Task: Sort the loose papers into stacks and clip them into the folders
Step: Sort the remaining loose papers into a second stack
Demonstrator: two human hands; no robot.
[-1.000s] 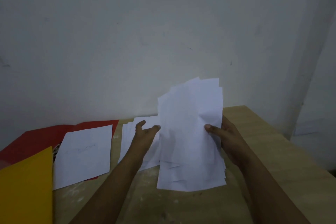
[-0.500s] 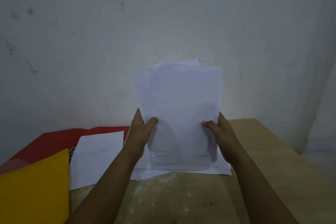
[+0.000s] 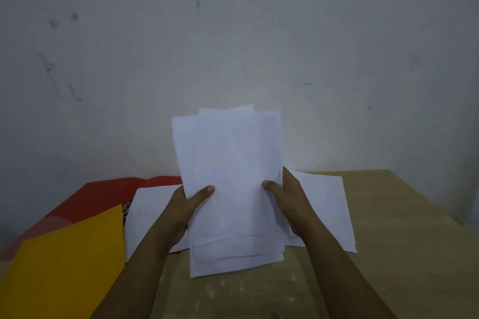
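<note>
Behind your hands rises a scuffed grey-white wall (image 3: 233, 33), and under them runs a pale wooden table (image 3: 388, 254). You hold a stack of white papers (image 3: 230, 176) upright between both hands, its uneven bottom edges down near the table top, though whether they touch it cannot be told. Your left hand (image 3: 186, 202) grips the stack's left edge, thumb pressed across the front sheet and fingers hidden behind. Your right hand (image 3: 287, 197) grips the right edge the same way, thumb on the front. Just beyond your right hand a loose white sheet (image 3: 326, 210) lies flat on the table. Past your left hand another white sheet (image 3: 150, 204) rests on an open red folder (image 3: 103, 194). Nearer you, to the left of your left forearm, lies a yellow folder (image 3: 64, 261), overlapping the red one.
</note>
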